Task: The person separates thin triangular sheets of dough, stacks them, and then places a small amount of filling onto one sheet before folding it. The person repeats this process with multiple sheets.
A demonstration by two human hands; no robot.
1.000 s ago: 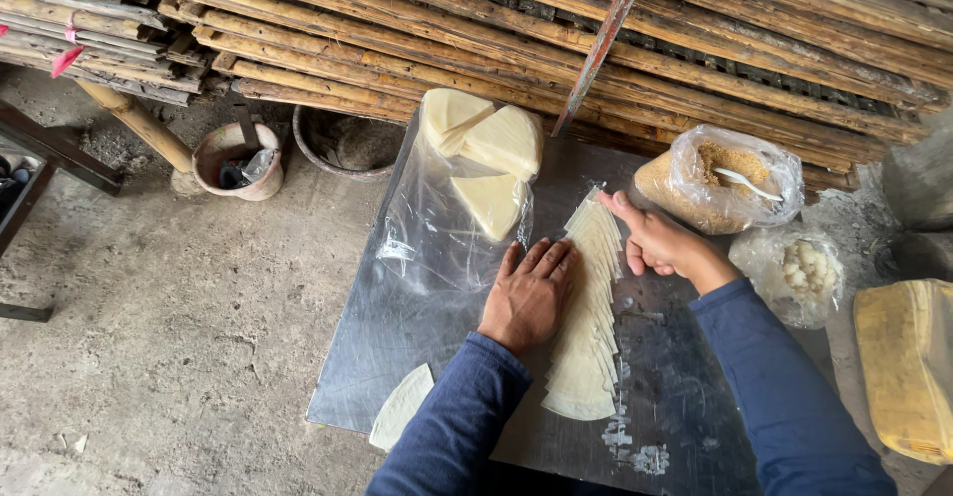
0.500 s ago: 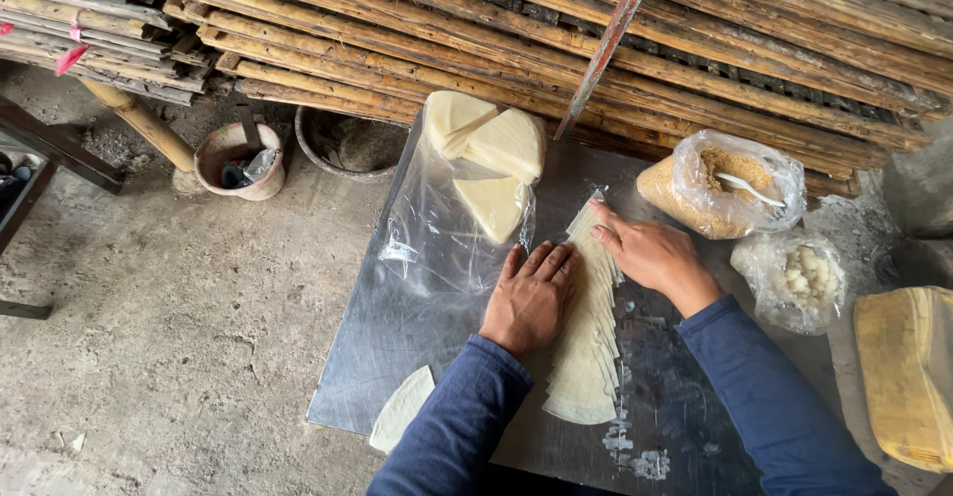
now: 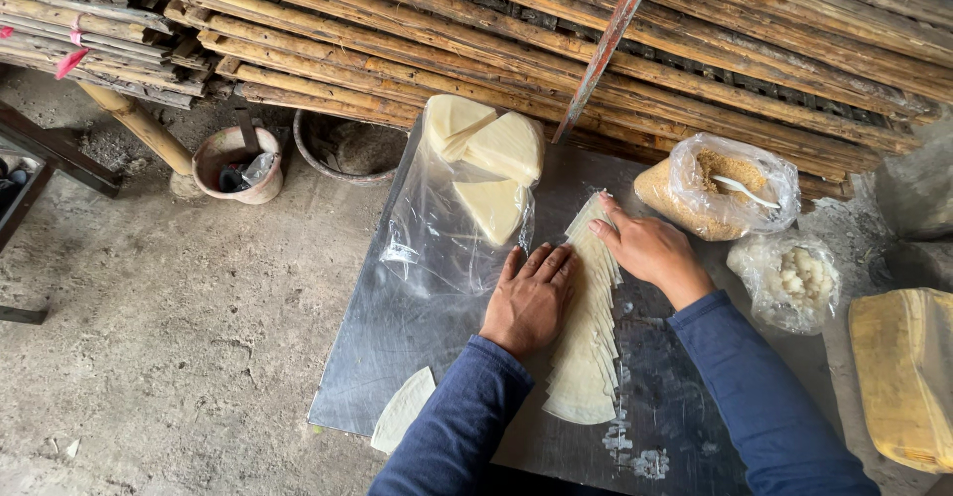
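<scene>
A fanned stack of thin pale wedge-shaped sheets [image 3: 588, 342] lies on a dark metal board [image 3: 397, 357]. My left hand [image 3: 530, 297] rests flat, fingers together, on the stack's left edge. My right hand [image 3: 647, 246] lies on the stack's upper tip, fingers extended over the narrow ends. Neither hand grips anything. Both arms wear dark blue sleeves.
A clear plastic bag [image 3: 437, 228] with three pale wedges [image 3: 493, 163] lies at the board's upper left. A single wedge [image 3: 402, 409] overhangs the near-left edge. To the right are a bag of brown grains [image 3: 695, 198], a bag of white lumps [image 3: 794, 278] and a yellow bundle [image 3: 908, 377]. Bamboo poles [image 3: 496, 39] are stacked behind; a small pot [image 3: 238, 163] stands on the ground.
My right hand has moved left from beside the stack and laid itself flat on its upper tip. My left hand has stayed flat on the stack's left side.
</scene>
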